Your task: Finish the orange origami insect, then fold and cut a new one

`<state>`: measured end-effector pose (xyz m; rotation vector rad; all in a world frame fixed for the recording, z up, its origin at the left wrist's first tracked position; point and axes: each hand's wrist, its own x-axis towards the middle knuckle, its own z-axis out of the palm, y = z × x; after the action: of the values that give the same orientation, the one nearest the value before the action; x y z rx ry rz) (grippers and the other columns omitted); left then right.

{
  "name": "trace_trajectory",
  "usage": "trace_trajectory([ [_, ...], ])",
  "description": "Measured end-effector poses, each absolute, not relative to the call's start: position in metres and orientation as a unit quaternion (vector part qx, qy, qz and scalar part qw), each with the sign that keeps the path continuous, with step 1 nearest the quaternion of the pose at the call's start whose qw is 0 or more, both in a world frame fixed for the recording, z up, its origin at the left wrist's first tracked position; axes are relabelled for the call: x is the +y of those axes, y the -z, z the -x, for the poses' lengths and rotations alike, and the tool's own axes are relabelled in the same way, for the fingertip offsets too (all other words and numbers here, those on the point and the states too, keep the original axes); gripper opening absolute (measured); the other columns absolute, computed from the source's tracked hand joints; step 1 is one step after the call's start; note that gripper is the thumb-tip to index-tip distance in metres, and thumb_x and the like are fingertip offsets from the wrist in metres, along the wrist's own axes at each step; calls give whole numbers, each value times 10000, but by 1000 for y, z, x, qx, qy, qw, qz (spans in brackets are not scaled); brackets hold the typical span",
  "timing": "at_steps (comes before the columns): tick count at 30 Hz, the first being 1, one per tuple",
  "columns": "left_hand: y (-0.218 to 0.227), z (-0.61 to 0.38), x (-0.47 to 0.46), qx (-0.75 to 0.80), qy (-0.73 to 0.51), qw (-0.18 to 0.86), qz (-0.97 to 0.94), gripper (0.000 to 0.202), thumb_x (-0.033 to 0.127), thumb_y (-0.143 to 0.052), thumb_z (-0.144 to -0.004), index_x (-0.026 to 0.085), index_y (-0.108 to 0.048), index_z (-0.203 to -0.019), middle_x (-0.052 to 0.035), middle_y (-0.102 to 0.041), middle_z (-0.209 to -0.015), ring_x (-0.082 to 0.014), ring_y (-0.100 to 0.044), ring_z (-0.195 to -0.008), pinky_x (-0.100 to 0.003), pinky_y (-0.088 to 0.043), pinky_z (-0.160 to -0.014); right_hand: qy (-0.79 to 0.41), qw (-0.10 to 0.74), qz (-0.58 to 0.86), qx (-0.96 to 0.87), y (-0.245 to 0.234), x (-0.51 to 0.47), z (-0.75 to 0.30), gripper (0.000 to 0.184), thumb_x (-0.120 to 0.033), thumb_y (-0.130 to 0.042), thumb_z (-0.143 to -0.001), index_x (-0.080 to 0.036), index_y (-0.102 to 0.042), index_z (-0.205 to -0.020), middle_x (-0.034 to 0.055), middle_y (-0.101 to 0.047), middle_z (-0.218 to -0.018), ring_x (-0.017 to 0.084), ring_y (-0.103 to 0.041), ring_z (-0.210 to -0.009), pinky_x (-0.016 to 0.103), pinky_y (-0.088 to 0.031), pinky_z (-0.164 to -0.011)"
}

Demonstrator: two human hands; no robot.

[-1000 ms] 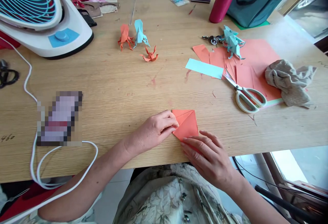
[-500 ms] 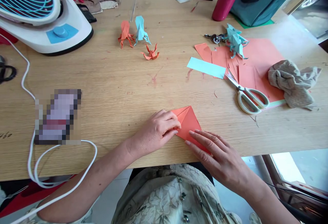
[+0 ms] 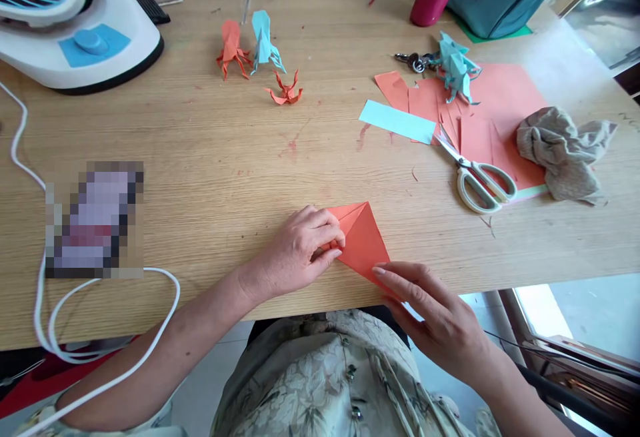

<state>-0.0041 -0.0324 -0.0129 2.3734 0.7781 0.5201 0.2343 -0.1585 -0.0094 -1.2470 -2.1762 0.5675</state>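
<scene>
step: creasing folded orange paper triangle (image 3: 363, 240) | left hand (image 3: 295, 254) pins its left corner, right hand (image 3: 435, 317) presses near edge flat | next, likely: firm even crease

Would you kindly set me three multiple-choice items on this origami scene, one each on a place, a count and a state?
1. Where do the scissors lie?
A. on the orange sheets
B. beside the fan
C. under the cloth

2. How many small folded paper figures stand together left of the table's middle?
A. one
B. three
C. five

3. How is the orange paper at the hands?
A. crumpled
B. rolled
C. folded flat to a point

Answers:
1 A, the blades rest on the cut orange sheets.
2 B, two orange and one blue.
3 C, the left hand and right hand press its creased edges.
</scene>
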Motion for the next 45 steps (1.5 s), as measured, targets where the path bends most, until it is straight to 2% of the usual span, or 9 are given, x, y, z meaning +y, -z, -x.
trace_trajectory([
  [5,12,7,-31,281,-183,306,-891,66,133,-620,-925,183,-647,-891,-35,-643,-993,-183,-519,-941,-318,-436,-858,-181,297,440,-828,9,-147,-235,510,19,-520,-936,-137,-511,-1421,141,-614,-1259,167,-622,-1123,262,-522,-926],
  [11,13,8,-30,275,-188,308,-891,77,134,-610,-935,181,-647,-886,-34,-647,-985,-178,-524,-930,-310,-432,-857,-128,263,414,-862,1,-122,-238,250,-80,-597,-928,-151,-673,-1155,130,-692,-1175,239,-625,-1017,398,-513,-836],
  [14,13,8,-29,274,-187,308,-892,76,130,-608,-935,182,-646,-894,-31,-646,-989,-176,-526,-938,-307,-429,-867,-114,222,390,-886,-2,-117,-240,294,-131,-575,-954,-157,-658,-1235,111,-686,-1289,296,-571,-1202,463,-472,-927],
  [17,13,8,-29,271,-182,309,-893,77,128,-605,-936,183,-640,-892,-28,-645,-991,-176,-524,-937,-312,-427,-873,-111,183,367,-905,-1,-114,-239,374,-158,-562,-980,-170,-598,-1352,76,-645,-1386,289,-508,-1337,511,-394,-1066],
  [21,13,8,-29,270,-178,305,-896,94,153,-574,-961,186,-637,-900,-28,-642,-1003,-178,-520,-945,-322,-424,-886,-96,157,347,-920,5,-111,-237,375,-164,-566,-991,-165,-586,-1366,77,-649,-1383,234,-579,-1284,509,-339,-1146],
  [29,14,9,-30,263,-176,282,-906,90,171,-567,-971,180,-623,-901,-32,-647,-1012,-182,-526,-956,-329,-425,-901,-98,129,317,-935,4,-111,-243,375,-134,-534,-997,-112,-577,-1369,135,-614,-1414,256,-555,-1330,524,-334,-1160],
  [34,14,11,-31,254,-189,265,-911,110,188,-573,-974,166,-627,-881,-42,-670,-989,-176,-534,-916,-326,-444,-868,-173,209,333,-903,2,-103,-245,330,-177,-567,-988,-171,-616,-1314,97,-718,-1270,195,-663,-1183,452,-416,-1111],
  [38,14,14,-32,246,-205,267,-909,122,165,-547,-985,170,-656,-931,-50,-695,-1016,-174,-565,-941,-328,-467,-879,-252,268,356,-859,2,-92,-242,214,-177,-581,-982,-189,-666,-1178,75,-772,-1111,167,-723,-1006,396,-500,-1012],
  [45,11,21,-36,233,-206,196,-930,136,127,-584,-958,196,-695,-996,-34,-745,-1138,-188,-605,-1030,-338,-492,-885,-282,278,441,-805,-7,-83,-233,148,-217,-551,-1000,-203,-678,-926,30,-729,-793,165,-701,-799,306,-538,-759],
])
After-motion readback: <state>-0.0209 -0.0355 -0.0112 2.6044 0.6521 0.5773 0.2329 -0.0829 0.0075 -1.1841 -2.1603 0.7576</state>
